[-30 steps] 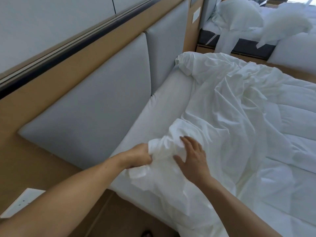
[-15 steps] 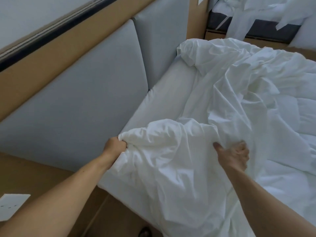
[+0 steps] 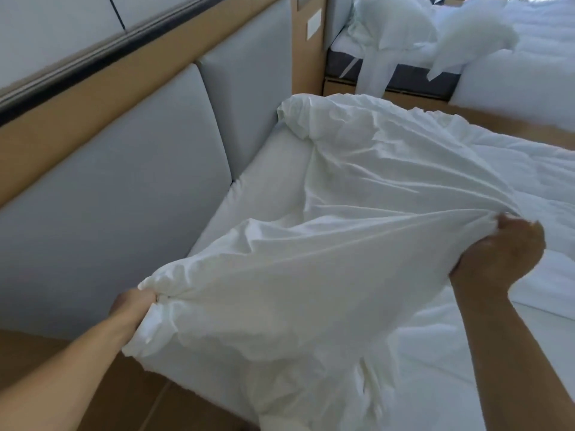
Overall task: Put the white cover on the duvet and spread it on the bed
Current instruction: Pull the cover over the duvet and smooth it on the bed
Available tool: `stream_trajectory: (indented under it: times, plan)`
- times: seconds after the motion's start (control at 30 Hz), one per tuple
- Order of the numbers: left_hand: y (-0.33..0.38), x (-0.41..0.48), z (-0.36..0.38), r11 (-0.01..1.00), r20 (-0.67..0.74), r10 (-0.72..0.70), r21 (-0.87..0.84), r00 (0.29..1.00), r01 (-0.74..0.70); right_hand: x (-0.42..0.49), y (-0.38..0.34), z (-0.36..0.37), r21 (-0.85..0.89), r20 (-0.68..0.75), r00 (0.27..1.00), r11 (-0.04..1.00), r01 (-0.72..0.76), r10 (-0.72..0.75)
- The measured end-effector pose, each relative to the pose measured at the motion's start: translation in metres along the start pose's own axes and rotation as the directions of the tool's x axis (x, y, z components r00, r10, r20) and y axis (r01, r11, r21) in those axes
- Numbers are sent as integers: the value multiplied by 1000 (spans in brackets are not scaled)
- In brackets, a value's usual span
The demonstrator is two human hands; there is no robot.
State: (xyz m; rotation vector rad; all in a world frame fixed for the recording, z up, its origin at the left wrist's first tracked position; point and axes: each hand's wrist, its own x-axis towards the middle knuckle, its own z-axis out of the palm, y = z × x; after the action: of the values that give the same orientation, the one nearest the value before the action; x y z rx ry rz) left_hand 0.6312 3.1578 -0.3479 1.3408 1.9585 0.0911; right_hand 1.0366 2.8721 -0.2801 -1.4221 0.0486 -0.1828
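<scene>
Your left grip (image 3: 133,303) clutches a bunched corner of the white cover (image 3: 311,275) over the bed's (image 3: 267,178) nearest corner. Your right grip (image 3: 501,247) pinches a fold further in, and the fabric is taut between them. Beyond, the cover lies crumpled along the edge by the headboard (image 3: 124,188).

cover (image 3: 342,259): plain white, between left hand (image 3: 133,303) and right hand (image 3: 504,247) | headboard panels (image 3: 124,197): pale grey, above left hand | frame (image 3: 93,98): tan brown, no pattern | strip (image 3: 77,65): black, far above left hand
</scene>
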Motion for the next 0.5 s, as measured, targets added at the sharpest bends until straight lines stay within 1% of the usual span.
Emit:
stream_trajectory:
  times: [0.03, 0.07, 0.1, 0.13, 0.17, 0.2, 0.23, 0.27, 0.3, 0.33, 0.37, 0.4, 0.43, 0.47, 0.5]
  plan:
    - [1, -4, -1, 1000, 13, 8, -8, 1000, -8, -13, 6, -7, -177, 49, 999, 984, 1, 8]
    - [3, -8, -2, 999, 34, 32, -14, 999, -31, -26, 21, -15, -409, 127, 990, 913, -8, 65]
    - [5, -12, -2, 998, 62, 69, -16, 996, -68, -38, 44, -26, -652, 205, 960, 758, -10, 190]
    - [8, -14, -2, 993, 87, 114, -10, 990, -114, -51, 67, -40, -823, 259, 898, 567, 13, 356]
    - [11, -16, -2, 988, 109, 155, 4, 982, -156, -66, 84, -54, -923, 231, 830, 385, 22, 507]
    - [15, -17, -2, 980, 126, 195, 23, 973, -200, -77, 100, -67, -972, 168, 784, 233, 31, 598]
    - [19, -18, -3, 969, 144, 236, 41, 961, -244, -86, 107, -75, -993, 99, 777, 109, 40, 622]
    - [23, -18, -3, 956, 160, 276, 56, 948, -288, -92, 115, -78, -998, 56, 796, 22, 54, 602]
    - [26, -20, -5, 945, 173, 307, 63, 936, -322, -100, 115, -73, -996, 65, 842, -10, 84, 535]
    - [29, -21, -5, 934, 187, 334, 65, 924, -351, -107, 114, -64, -987, 151, 881, 24, 157, 449]
    - [30, -21, -7, 929, 195, 346, 66, 918, -364, -115, 113, -52, -957, 289, 884, 116, 265, 367]
    - [30, -21, -7, 926, 197, 354, 62, 914, -372, -122, 111, -36, -897, 432, 852, 244, 370, 297]
    - [29, -22, -7, 929, 202, 350, 50, 915, -367, -129, 105, -17, -833, 527, 809, 348, 430, 261]
    - [27, -23, -7, 927, 215, 358, 36, 909, -374, -136, 100, 1, -789, 568, 781, 439, 429, 259]
    - [26, -25, -8, 923, 230, 368, 24, 901, -383, -143, 96, 20, -766, 571, 768, 523, 374, 288]
